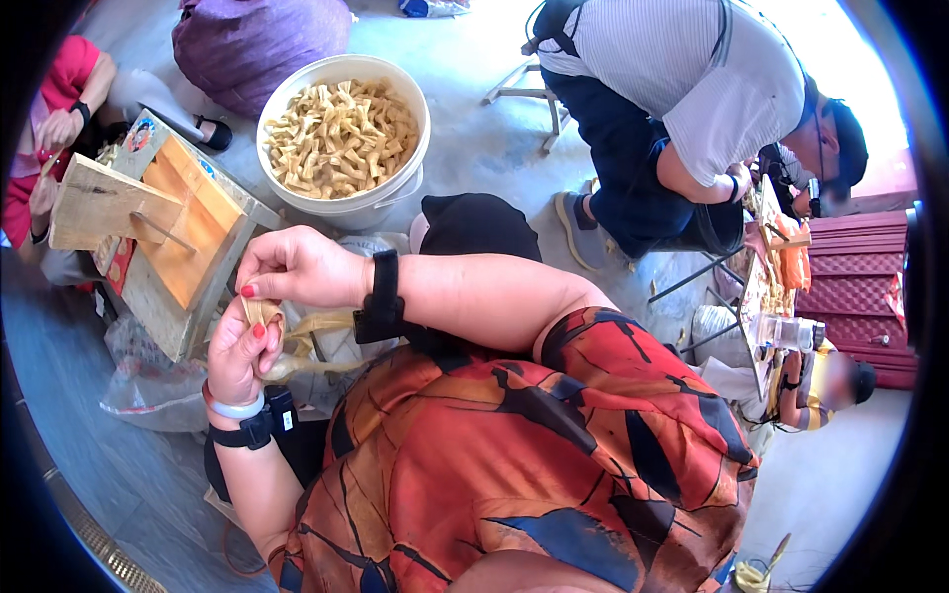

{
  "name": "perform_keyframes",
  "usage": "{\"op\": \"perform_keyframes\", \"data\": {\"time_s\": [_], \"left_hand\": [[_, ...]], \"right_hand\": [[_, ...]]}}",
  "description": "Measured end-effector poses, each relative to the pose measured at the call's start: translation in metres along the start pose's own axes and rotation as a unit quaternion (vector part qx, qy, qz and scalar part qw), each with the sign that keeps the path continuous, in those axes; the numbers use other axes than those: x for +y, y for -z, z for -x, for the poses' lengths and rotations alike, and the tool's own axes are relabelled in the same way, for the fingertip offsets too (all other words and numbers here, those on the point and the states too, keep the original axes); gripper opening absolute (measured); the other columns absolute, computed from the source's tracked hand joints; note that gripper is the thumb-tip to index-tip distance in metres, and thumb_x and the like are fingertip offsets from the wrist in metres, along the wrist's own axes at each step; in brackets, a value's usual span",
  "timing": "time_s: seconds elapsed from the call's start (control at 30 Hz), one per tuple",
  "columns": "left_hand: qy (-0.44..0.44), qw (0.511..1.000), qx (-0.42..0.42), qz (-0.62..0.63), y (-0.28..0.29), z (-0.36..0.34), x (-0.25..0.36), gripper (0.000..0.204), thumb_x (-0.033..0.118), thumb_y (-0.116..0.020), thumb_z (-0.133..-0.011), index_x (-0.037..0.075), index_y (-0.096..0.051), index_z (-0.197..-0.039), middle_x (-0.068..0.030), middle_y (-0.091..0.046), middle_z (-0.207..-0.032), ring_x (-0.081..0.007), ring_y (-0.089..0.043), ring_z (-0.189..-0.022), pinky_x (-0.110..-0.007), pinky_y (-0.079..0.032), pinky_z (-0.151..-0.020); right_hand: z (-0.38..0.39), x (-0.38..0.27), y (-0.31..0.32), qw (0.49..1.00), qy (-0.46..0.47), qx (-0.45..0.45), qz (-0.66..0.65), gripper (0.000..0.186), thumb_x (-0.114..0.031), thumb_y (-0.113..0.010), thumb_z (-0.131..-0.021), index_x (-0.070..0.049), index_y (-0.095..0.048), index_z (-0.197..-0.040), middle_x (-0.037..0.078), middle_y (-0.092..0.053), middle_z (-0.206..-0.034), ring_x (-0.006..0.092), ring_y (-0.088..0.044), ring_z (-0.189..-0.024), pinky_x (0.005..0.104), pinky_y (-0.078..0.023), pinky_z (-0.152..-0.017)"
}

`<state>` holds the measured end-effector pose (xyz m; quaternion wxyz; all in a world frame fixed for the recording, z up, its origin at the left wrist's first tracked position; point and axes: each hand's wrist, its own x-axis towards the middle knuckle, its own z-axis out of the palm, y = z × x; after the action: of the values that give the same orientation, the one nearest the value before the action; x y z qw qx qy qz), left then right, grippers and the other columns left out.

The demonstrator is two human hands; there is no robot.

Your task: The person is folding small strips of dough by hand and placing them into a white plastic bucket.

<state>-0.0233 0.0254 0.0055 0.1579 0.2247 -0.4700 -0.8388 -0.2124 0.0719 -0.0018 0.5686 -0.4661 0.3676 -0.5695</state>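
Note:
A soft, pale yellow strip [261, 314] is folded between my two hands at the left. My left hand [235, 348] pinches it from below, thumb against the fold. Just above, my right hand [301, 267] grips its upper end with bent fingers. More long yellow strips [321, 364] trail beside my hands toward my lap; whether they join the held one, I cannot tell. Beyond my right hand stands a white bucket [420, 148] filled with short knotted pieces [341, 138] of similar yellow material.
A wooden stand [188, 267] with a metal spike [163, 230] stands left of my hands. Clear plastic [148, 390] lies below it. Behind the bucket is a purple sack [259, 49]. One person [59, 128] sits at far left, another [692, 99] at upper right.

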Motion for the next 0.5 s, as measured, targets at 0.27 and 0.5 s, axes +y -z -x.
{"op": "perform_keyframes", "data": {"time_s": [0.27,0.5], "left_hand": [[-0.017,0.996,0.062,-0.057,-0.012,0.000,-0.002,0.038,0.019,-0.062,-0.091,0.002,-0.044,-0.120,-0.0041,-0.058,-0.080,-0.0081,-0.053,-0.059,-0.018,-0.044,-0.056],[-0.305,0.734,0.199,-0.574,-0.005,-0.008,-0.020,0.034,0.000,-0.064,-0.084,0.002,-0.048,-0.114,-0.0151,-0.062,-0.095,-0.0281,-0.063,-0.079,-0.035,-0.050,-0.070]], "right_hand": [[-0.003,0.023,0.003,1.000,0.024,-0.005,0.012,0.011,-0.012,-0.064,-0.091,-0.002,-0.064,-0.097,-0.001,-0.066,-0.086,0.0050,-0.059,-0.078,0.0222,-0.049,-0.069],[-0.010,0.026,0.016,0.975,-0.107,-0.033,-0.193,0.006,-0.007,-0.059,-0.091,-0.006,-0.064,-0.095,-0.002,-0.063,-0.080,0.0041,-0.052,-0.066,0.0186,-0.038,-0.055]]}}
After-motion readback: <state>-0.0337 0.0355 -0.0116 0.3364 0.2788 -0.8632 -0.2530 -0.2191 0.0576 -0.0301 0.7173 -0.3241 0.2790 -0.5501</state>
